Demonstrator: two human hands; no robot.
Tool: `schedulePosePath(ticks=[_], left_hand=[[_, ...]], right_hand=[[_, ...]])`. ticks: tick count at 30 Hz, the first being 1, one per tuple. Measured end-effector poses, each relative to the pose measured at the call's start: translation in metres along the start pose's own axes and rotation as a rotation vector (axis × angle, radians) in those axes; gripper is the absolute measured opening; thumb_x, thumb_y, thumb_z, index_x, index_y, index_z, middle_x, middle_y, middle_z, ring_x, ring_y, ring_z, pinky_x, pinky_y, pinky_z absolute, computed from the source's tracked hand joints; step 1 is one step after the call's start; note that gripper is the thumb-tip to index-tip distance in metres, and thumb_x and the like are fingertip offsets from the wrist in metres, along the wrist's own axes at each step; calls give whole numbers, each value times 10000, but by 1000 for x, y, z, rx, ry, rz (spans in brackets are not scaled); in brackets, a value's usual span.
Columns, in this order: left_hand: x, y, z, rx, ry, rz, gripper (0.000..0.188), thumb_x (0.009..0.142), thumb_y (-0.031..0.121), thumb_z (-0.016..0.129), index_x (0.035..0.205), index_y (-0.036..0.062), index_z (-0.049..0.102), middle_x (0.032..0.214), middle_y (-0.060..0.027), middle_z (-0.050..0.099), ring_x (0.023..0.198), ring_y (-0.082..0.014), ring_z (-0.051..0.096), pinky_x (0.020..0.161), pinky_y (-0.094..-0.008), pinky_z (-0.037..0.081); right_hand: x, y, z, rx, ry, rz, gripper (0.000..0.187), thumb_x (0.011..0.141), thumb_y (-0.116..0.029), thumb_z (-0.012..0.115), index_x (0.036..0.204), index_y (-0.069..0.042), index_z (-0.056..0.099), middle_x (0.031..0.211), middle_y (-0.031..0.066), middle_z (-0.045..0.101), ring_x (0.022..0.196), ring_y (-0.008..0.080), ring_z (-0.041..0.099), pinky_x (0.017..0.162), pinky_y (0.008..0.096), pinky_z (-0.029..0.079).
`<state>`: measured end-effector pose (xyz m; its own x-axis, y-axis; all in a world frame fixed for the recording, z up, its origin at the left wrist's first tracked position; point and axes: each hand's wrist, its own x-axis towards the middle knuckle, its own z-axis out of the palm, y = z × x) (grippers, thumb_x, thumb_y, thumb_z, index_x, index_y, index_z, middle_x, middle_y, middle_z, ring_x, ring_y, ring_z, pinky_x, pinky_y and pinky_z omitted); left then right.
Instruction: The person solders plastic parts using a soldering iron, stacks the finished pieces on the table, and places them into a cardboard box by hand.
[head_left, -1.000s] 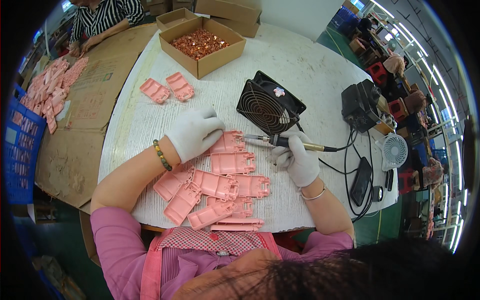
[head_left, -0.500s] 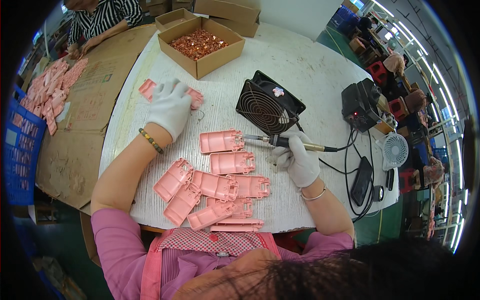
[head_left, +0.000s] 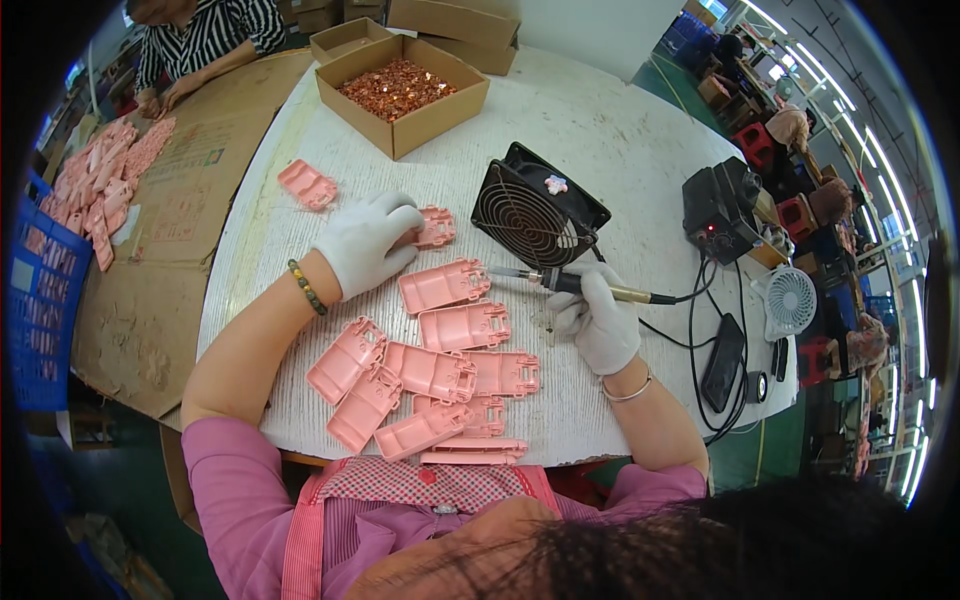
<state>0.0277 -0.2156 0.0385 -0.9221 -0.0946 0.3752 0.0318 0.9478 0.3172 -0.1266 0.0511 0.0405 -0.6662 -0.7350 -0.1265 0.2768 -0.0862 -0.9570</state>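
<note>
My left hand [head_left: 372,245], in a white glove, is closed on a pink plastic cover [head_left: 435,227], whose latticed end sticks out past the fingers. White-gloved too, my right hand [head_left: 600,318] grips a soldering iron [head_left: 560,281] with its tip pointing left. That tip is close to the clipped end of another pink cover [head_left: 443,285]; whether they touch I cannot tell. Several more pink covers [head_left: 430,370] lie in a loose, overlapping group near the table's front edge. Farther left, a single pink cover [head_left: 308,185] rests apart.
A black box fan [head_left: 530,205] stands beyond the iron. Behind it is a cardboard box [head_left: 400,135] of small copper-coloured parts. At right are a black soldering station [head_left: 715,225], cables, a phone [head_left: 724,362] and a small white fan [head_left: 790,300]. Another person sits at far left.
My left hand has moved right and nearer, carrying a pink cover and leaving another one uncovered behind it. The cover beside the iron's tip has tilted slightly; my right hand has barely moved.
</note>
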Motion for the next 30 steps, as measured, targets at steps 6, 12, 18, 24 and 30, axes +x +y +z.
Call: schedulePosePath(ticks=[6,12,18,24,30], left_hand=[[3,18,-6,-337,7,-8,132,695,91,654,777,46,561,952,-108,570,818,-277,572,709,-347,468],[-4,41,-1,-327,-61,144,160,665,92,691,678,57,535,1002,-124,555,881,-299,527,785,-360,441],[-5,42,-1,-255,-69,171,157,670,95,693,679,59,541,1034,-115,545,892,-294,511,785,-360,439],[-4,42,-2,-237,-62,202,147,671,94,694,674,57,552,1036,-118,544,899,-291,511,792,-357,438],[-4,41,-2,-256,-84,188,139,681,87,683,731,59,557,1034,-124,534,908,-296,512,810,-356,437]], right_hand=[[6,11,-9,-216,59,-245,225,940,-169,408,984,25,514,708,114,601,514,91,510,474,195,423],[4,7,-7,-325,6,-242,219,935,-169,419,969,20,526,714,113,609,506,88,497,467,190,410],[-1,-1,0,-42,15,3,225,928,-182,439,991,13,532,724,112,625,521,87,530,470,191,424],[-1,0,1,-80,7,8,241,928,-188,438,1025,14,524,726,110,628,530,92,544,466,194,430],[2,1,-3,2,5,-46,229,933,-188,418,984,9,523,702,108,615,515,102,528,480,203,432]])
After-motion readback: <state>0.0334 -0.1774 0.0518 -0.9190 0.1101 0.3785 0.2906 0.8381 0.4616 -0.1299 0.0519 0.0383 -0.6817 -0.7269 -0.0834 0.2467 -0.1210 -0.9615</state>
